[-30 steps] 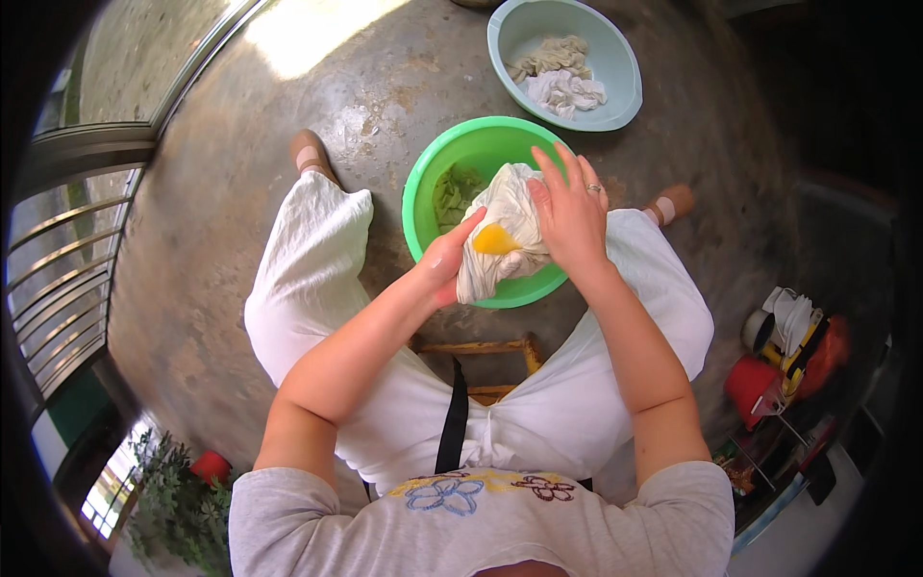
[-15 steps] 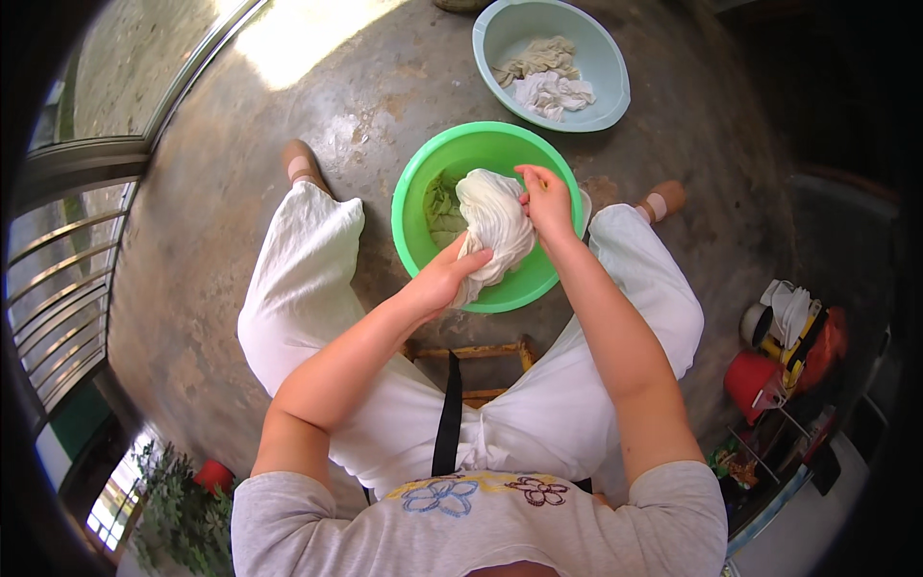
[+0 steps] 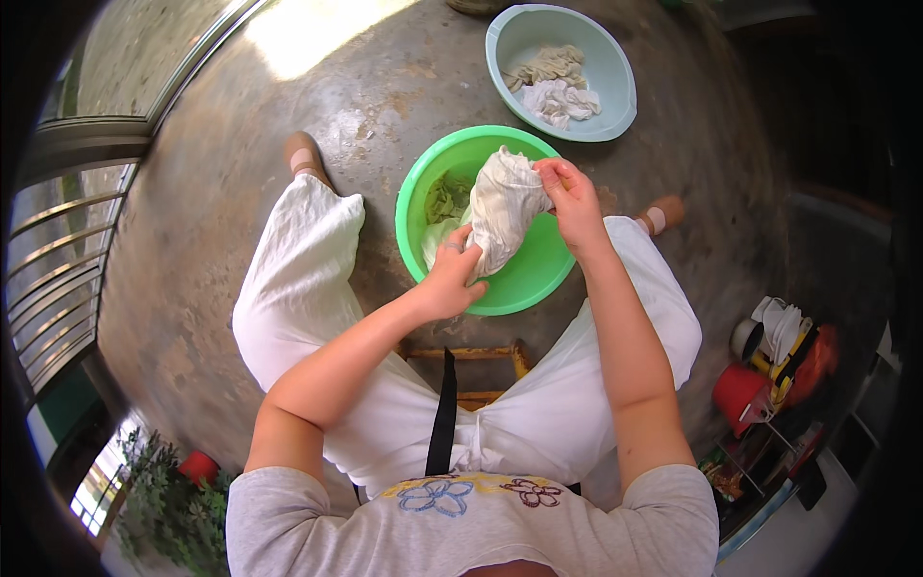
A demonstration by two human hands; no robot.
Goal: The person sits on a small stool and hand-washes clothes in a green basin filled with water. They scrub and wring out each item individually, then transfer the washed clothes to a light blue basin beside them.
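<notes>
A wet white cloth [image 3: 502, 207] is held bunched over a green plastic basin [image 3: 524, 288] that stands on the floor between my legs. My left hand [image 3: 455, 274] grips the lower end of the cloth. My right hand [image 3: 569, 188] grips its upper end near the basin's far rim. More cloth, pale green and white, lies inside the basin [image 3: 444, 207] under the held piece.
A light blue basin [image 3: 615, 67] with several wrung cloths sits farther away on the concrete floor. A low wooden stool [image 3: 476, 361] is under me. Metal railings [image 3: 58, 250] run along the left. A red bucket [image 3: 740, 394] and clutter stand at the right.
The cloth was spread open with something yellow showing; now it is bunched and twisted between both hands, lifted a little over the green basin.
</notes>
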